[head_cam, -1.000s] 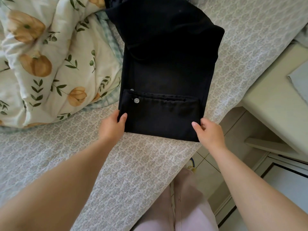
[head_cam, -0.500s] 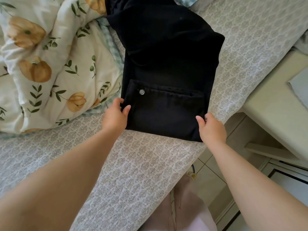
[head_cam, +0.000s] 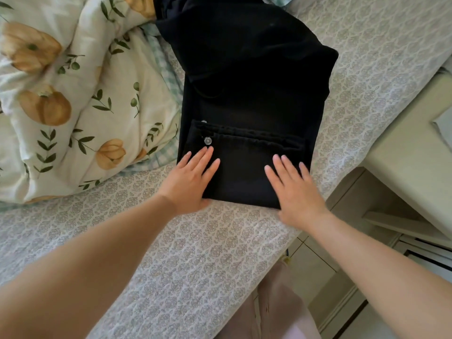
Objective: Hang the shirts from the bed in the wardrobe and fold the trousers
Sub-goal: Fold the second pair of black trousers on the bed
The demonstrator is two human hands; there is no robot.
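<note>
- Black trousers (head_cam: pixel 247 99) lie on the bed (head_cam: pixel 195 253), near its edge on the person's side, running away from the camera to the top of the frame.
- Near section is folded over on itself: the waistband layer sits on top, with a pale button (head_cam: pixel 208 140) at its left end. The fold edge faces the person.
- Far section is looser, with a rounded hump of cloth at the right and bunching towards the top.
- Left hand (head_cam: pixel 189 182): flat, palm down, fingers straight and slightly spread. It rests on the near-left corner of the folded section, fingertips just short of the button and heel of the palm on the bed sheet. It grasps nothing.
- Right hand (head_cam: pixel 297 192): also flat, palm down, fingers straight and spread. It rests on the near-right corner, with the wrist past the fold edge over the sheet. It grasps nothing.
- The hands are apart, with bare black cloth between them.
- Floral duvet (head_cam: pixel 85 106) is heaped to the left of the trousers. Its checked edge meets the trousers' left side.
- Bed sheet is grey-white with a repeating motif.
- Pale bedside cabinet (head_cam: pixel 403 148) stands right of the bed, with tiled floor (head_cam: pixel 313 260) below it.
- The person's own pink-clad leg (head_cam: pixel 271 311) shows at bottom centre, against the bed edge.
</note>
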